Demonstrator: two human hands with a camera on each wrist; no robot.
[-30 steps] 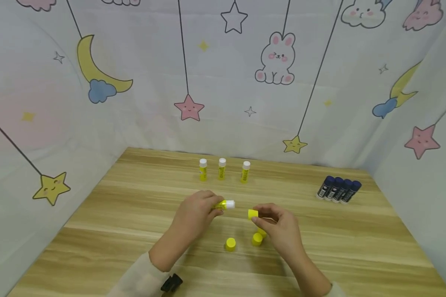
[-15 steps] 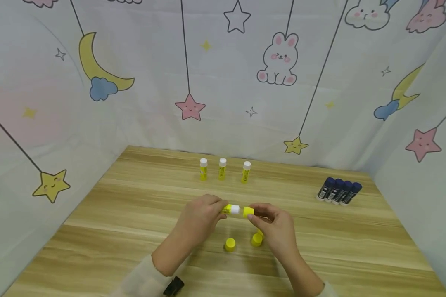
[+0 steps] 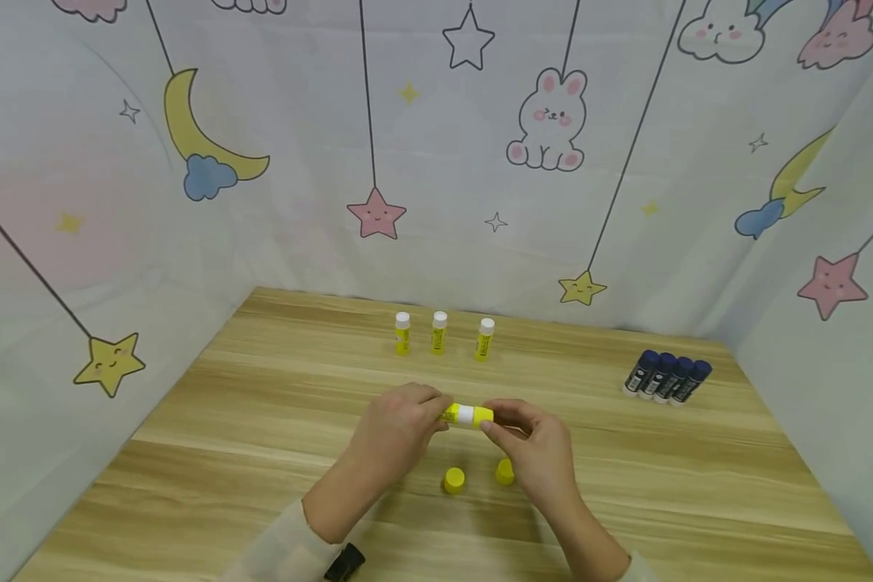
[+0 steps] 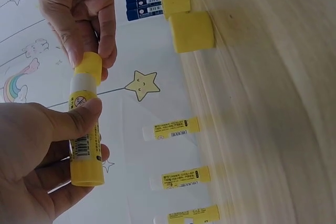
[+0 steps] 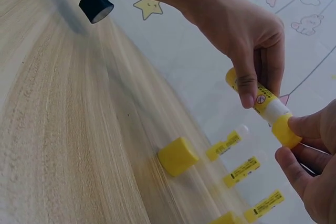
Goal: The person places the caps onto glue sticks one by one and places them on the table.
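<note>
My left hand (image 3: 396, 428) grips a yellow glue stick (image 4: 84, 145) by its body, holding it sideways above the table. At the stick's white end, my right hand (image 3: 538, 449) pinches a yellow cap (image 5: 286, 131) between thumb and fingers. The cap lies in line with the stick and meets its white collar (image 4: 84, 83). On the table below the hands stand two more yellow caps, a left cap (image 3: 454, 481) and a right cap (image 3: 505, 472), the latter partly hidden by my right hand.
Three yellow glue sticks with white tops stand upright toward the back: a left one (image 3: 402, 334), a middle one (image 3: 439, 333) and a right one (image 3: 484, 339). Several navy glue sticks (image 3: 667, 377) stand in a row at right. A patterned curtain (image 3: 298, 218) encloses the wooden table (image 3: 262, 388).
The glue stick in my left hand has moved right and the cap in my right hand slightly left. The gap between them has closed, and the cap now meets the white end.
</note>
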